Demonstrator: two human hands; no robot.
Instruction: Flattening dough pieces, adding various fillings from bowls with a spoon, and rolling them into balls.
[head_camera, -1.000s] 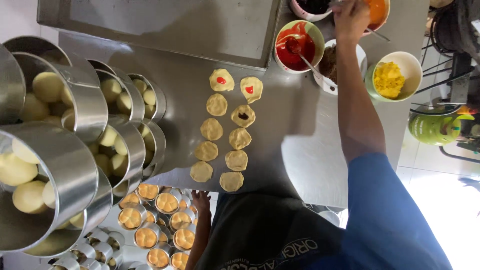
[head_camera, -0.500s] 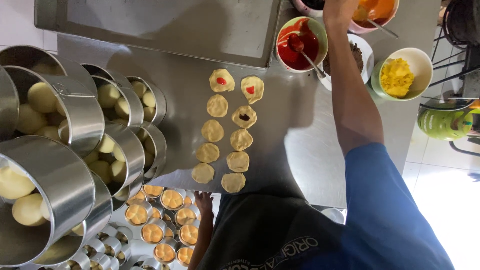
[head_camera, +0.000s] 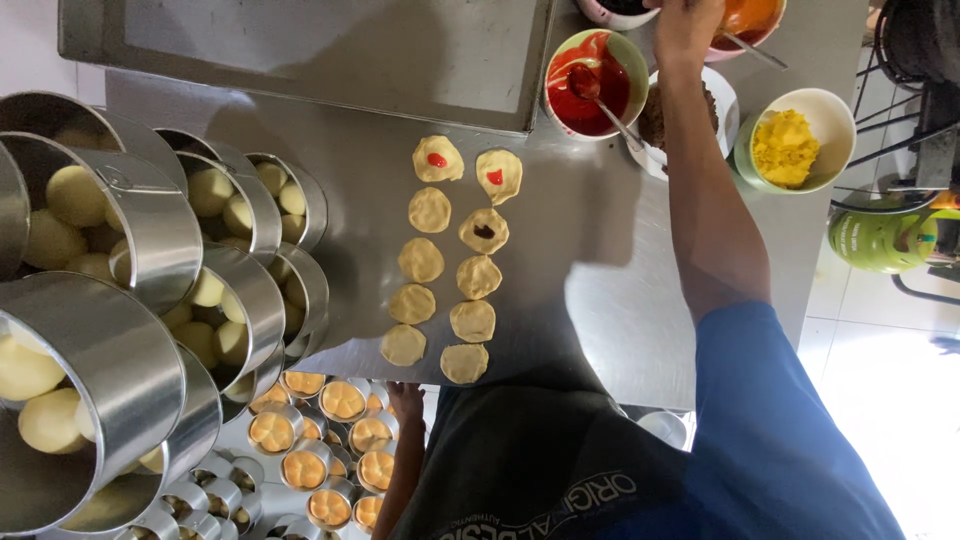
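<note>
At the top of the frame, the right hand (head_camera: 688, 28) reached among the bowls beside the orange bowl (head_camera: 752, 14); its grip could not be made out, perhaps on a spoon. The left hand (head_camera: 405, 398) rested open-fingered at the tabletop (head_camera: 620, 300) edge, just above filled tins (head_camera: 343, 400). Flat dough rounds (head_camera: 440, 270) lay mid-frame in two rows.

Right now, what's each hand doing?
Left hand: by the small tins, grip cannot be told.
Right hand: reaching among the bowls, grip cannot be told.
</note>
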